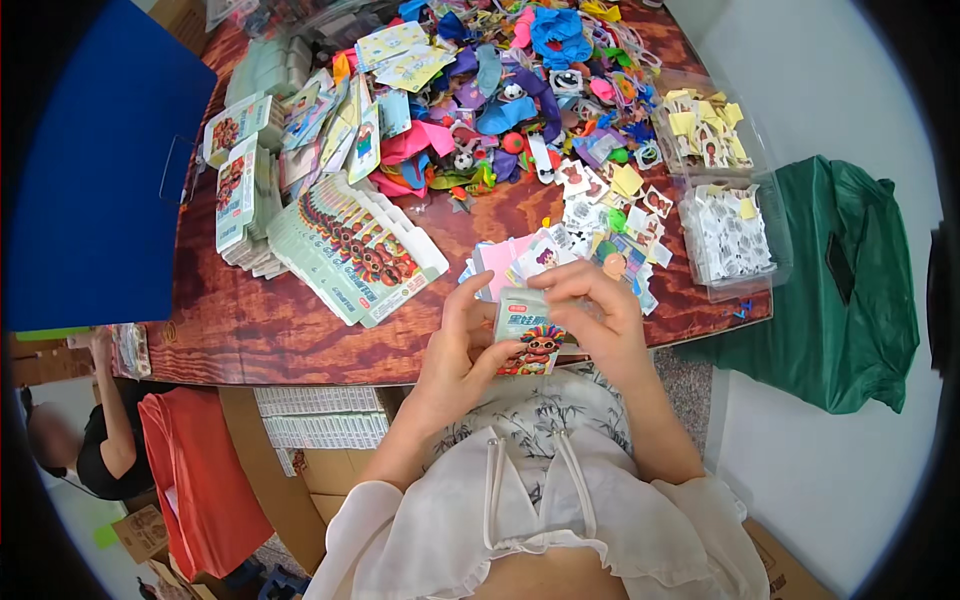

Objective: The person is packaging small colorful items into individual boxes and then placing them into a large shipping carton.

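Observation:
A small pale-green printed box with a colourful cartoon figure on its front is held above the table's near edge. My left hand grips it from the left, thumb across the front. At its upper right corner, my right hand has bent fingers closed about the top edge; the exact pinch is partly hidden. Just beyond the hands lie pink and white picture cards and a scatter of small stickers. To the left, many flat boxes of the same print lie fanned out, beside an upright stack of them.
A heap of colourful small toys and balloons covers the far table. Clear trays of cut-outs stand at the right edge, by a green bag. Lower left are an open carton, a red bag and another person.

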